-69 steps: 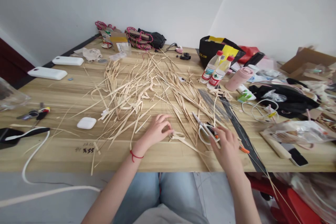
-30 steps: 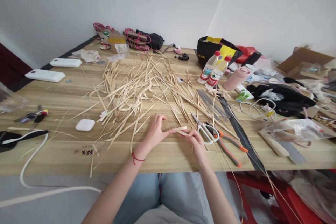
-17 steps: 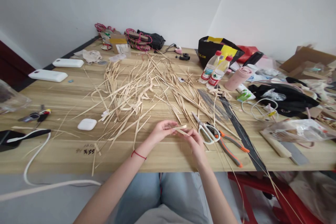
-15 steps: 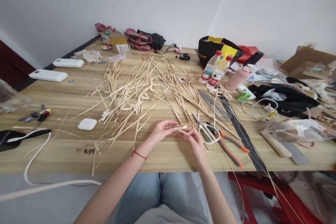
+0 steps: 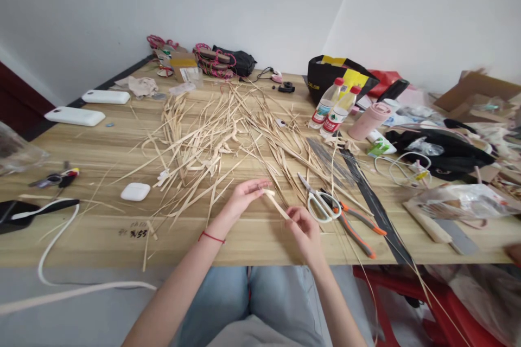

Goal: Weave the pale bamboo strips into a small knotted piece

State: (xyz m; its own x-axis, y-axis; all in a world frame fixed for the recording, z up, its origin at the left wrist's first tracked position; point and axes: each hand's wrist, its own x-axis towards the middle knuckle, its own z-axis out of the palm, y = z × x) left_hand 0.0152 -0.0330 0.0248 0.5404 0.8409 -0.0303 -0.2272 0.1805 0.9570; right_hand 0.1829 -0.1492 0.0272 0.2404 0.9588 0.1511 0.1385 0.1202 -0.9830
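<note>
White earbud case on the light wooden desk, left hand pinching the upper end of a short pale straw strip, right hand pinching its lower end just above the desk's near edge, white-handled scissors beside orange-handled pliers to the right.

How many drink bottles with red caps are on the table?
2. Both bottles stand side by side at the far right of the table, in front of the black-and-yellow bag: one on the left, the other touching its right side. Clutter could hide more.
</note>
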